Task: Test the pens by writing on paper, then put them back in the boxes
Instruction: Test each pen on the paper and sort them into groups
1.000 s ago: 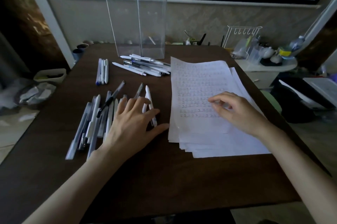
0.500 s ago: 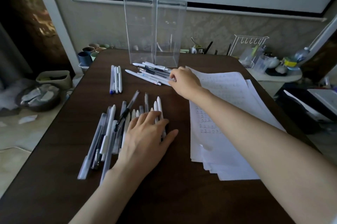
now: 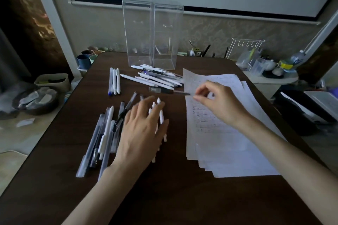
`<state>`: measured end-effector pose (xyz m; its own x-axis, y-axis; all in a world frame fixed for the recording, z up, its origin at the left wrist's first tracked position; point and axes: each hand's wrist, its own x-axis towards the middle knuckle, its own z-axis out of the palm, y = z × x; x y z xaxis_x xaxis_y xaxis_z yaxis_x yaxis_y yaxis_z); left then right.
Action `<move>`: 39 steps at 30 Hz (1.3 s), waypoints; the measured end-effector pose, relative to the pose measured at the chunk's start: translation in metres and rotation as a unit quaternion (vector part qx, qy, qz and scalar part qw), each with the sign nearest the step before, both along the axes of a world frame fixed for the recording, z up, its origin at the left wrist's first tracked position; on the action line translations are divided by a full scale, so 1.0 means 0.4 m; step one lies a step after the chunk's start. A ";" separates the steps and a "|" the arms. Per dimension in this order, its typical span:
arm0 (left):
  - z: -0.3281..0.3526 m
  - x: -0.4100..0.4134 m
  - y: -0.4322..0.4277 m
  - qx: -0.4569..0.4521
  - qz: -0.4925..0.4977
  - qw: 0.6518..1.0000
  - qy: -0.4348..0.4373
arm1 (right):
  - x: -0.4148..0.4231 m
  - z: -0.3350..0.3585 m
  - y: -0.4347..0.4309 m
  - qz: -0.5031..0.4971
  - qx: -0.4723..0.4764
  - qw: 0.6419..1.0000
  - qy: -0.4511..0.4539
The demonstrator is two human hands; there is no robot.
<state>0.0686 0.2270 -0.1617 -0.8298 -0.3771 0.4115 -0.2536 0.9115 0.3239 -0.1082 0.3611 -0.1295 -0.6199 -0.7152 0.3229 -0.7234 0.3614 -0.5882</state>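
Head view: the right hand (image 3: 217,102), in the centre-right of the frame, pinches one end of a dark pen (image 3: 175,92) between thumb and forefinger, the other fingers loosely curled. That pen points left, lying roughly level over the left edge of the paper stack (image 3: 228,148), which fills the right half of the dark table (image 3: 164,197) and carries lines of handwriting.

The left hand (image 3: 144,129), blurred, lies palm down in the centre-left with fingers straight and slightly spread over the near pile of pens (image 3: 106,133); white pens show between its fingers.

Two clear boxes (image 3: 152,34) stand upright, side by side and touching, in the upper centre. Just in front of them lies a second heap of pens (image 3: 157,78), and to its left three pens (image 3: 114,82) lie parallel.
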 end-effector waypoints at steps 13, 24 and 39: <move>0.006 -0.171 0.203 -0.045 -0.220 0.974 -0.007 | 0.017 -0.010 0.324 0.014 -0.229 0.929 -0.289; -0.007 -0.188 0.269 0.000 -0.240 0.965 -0.104 | 0.012 -0.071 0.326 0.097 -0.176 0.918 -0.341; -0.046 -0.180 0.275 -0.028 -0.273 0.961 -0.031 | -0.037 -0.070 0.351 -0.133 -0.329 0.904 -0.238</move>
